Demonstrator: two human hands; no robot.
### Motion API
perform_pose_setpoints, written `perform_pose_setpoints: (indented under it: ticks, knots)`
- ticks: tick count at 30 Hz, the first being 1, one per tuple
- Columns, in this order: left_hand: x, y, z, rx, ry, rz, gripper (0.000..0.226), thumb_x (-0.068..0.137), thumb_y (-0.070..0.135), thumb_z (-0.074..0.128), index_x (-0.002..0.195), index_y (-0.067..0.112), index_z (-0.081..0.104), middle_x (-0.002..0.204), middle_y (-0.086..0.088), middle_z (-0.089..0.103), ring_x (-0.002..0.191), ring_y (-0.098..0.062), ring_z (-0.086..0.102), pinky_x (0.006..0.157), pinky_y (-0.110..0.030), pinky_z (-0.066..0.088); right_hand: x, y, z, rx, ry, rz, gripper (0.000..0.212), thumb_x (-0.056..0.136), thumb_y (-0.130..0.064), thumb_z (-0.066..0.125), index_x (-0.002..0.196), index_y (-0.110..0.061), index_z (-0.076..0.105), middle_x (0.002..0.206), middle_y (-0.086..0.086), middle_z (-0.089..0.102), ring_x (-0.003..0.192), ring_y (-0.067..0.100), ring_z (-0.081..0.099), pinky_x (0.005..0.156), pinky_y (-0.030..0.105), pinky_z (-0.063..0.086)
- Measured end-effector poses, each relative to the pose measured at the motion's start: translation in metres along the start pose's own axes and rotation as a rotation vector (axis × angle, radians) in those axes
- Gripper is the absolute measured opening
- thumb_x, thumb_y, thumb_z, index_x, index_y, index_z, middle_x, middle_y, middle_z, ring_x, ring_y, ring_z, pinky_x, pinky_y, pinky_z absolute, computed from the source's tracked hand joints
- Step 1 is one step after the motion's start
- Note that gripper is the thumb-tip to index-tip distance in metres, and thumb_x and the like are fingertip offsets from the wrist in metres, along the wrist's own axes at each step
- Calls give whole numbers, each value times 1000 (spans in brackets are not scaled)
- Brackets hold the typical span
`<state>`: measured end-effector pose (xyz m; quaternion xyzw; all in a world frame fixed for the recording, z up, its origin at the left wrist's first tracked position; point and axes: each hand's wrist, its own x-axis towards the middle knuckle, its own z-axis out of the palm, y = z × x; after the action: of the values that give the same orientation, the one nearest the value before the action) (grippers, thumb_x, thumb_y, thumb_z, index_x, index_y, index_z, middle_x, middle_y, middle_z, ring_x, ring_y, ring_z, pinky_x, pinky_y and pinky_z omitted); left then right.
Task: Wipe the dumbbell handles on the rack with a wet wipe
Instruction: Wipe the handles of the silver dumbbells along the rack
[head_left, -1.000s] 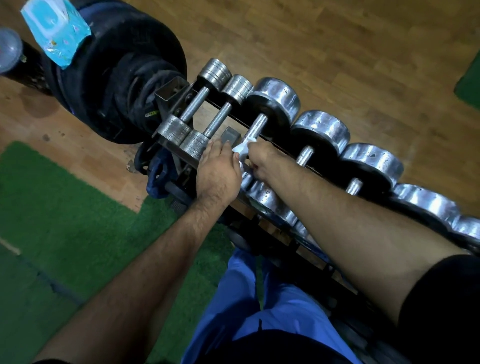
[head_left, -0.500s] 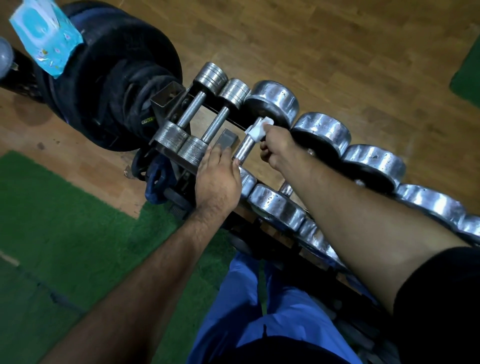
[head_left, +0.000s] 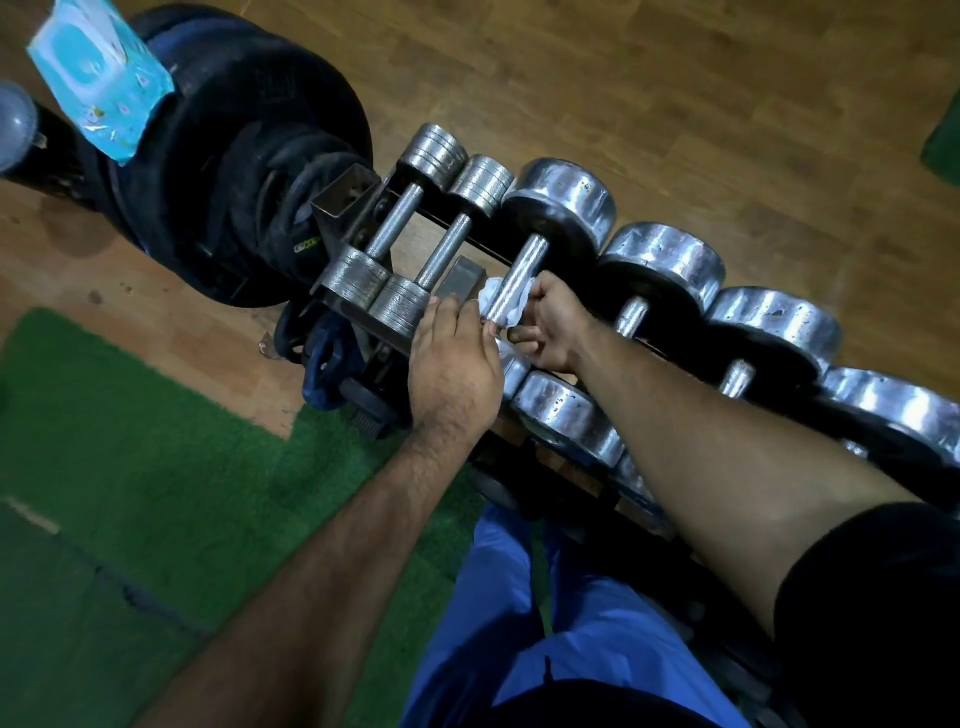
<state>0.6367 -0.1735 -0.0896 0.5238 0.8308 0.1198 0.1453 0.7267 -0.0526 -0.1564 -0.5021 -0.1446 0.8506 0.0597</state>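
A wooden plank floor stretches beyond both hands, and a patch of green turf mat lies on the near side, under the left forearm. A dark steel dumbbell rack runs slantwise from just ahead of the left hand away past the right arm. Beyond the left hand, at the rack's end, stands a stack of black weight plates, and on top of it rests a light-blue wet wipe pack.

The rack carries a row of chrome dumbbells. Two small ones with stacked disc heads sit just ahead of the left hand; larger ones with rounded, scuffed, shiny heads follow beyond and beside the right hand.

The right hand curls its fingers round a crumpled white wet wipe, which is wrapped against the near part of the knurled steel handle of the third dumbbell. The handle is bright and finely cross-hatched, bare above the wipe up to its big head.

The left hand lies palm down, fingers straight and together, resting on the near rail of the rack just beside the right hand, its fingertips touching the small dumbbell's near head. Blue trousers show below the arms.
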Motion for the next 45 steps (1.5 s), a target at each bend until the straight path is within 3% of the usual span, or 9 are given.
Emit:
perform_pose_setpoints:
  ticks: [3,7,14,21,25,29,35,39,45]
  knots:
    - [0,1,1,-3,13,-8,43,100,30,36,131,5,54,141,-15,50,139,-33,38,117,-44,31,-7,-14,-5,-78,9,14,15,79,-28,37,79,-20,50,59,-1,53,38,7,23,40,14,18]
    - [0,2,0,-14,14,-20,39,101,27,40,130,5,55,141,-15,51,139,-33,38,117,-45,31,6,-23,-1,241,62,-88,4,72,-17,41,71,-20,42,55,-4,33,34,4,23,38,13,19]
    - [1,1,-1,-13,4,-13,39,101,26,41,131,4,55,142,-15,50,140,-33,36,118,-44,29,-1,-20,-1,-151,-117,234,5,64,-9,47,66,-11,43,69,2,37,30,4,22,31,13,21]
    - [1,3,-3,-20,2,-15,36,101,25,42,127,4,57,139,-15,52,139,-33,38,117,-45,31,4,-39,2,230,164,-103,24,78,-4,42,64,-23,35,51,-10,23,33,2,21,35,13,21]
    - [2,4,-2,9,-6,-24,38,101,26,41,128,4,56,140,-14,52,140,-33,37,117,-44,30,7,-34,0,311,95,-112,15,75,-8,44,66,-20,45,58,-9,29,35,3,18,37,14,23]
    - [0,3,-1,-1,1,-20,37,101,25,41,129,5,55,140,-15,51,140,-33,36,117,-46,31,1,-16,3,54,-57,-20,22,65,-11,52,84,-13,64,70,0,55,34,2,20,36,11,22]
    - [2,3,-3,15,-22,-15,38,102,27,39,130,5,54,143,-15,49,141,-31,35,118,-43,28,0,-31,10,221,185,-104,11,69,-9,50,69,-18,45,61,-6,32,36,5,19,36,15,22]
    - [1,3,-4,3,-23,-13,38,102,26,39,131,6,53,143,-15,48,141,-32,35,117,-45,29,-16,-14,11,-107,143,13,14,62,-8,52,64,-19,44,65,-3,36,35,3,26,37,13,25]
    - [-4,12,-10,42,-16,-25,42,102,24,40,138,5,49,150,-16,42,144,-32,31,121,-43,23,-58,-22,8,-321,331,-65,14,89,-12,52,76,-15,49,55,1,37,46,11,30,46,19,28]
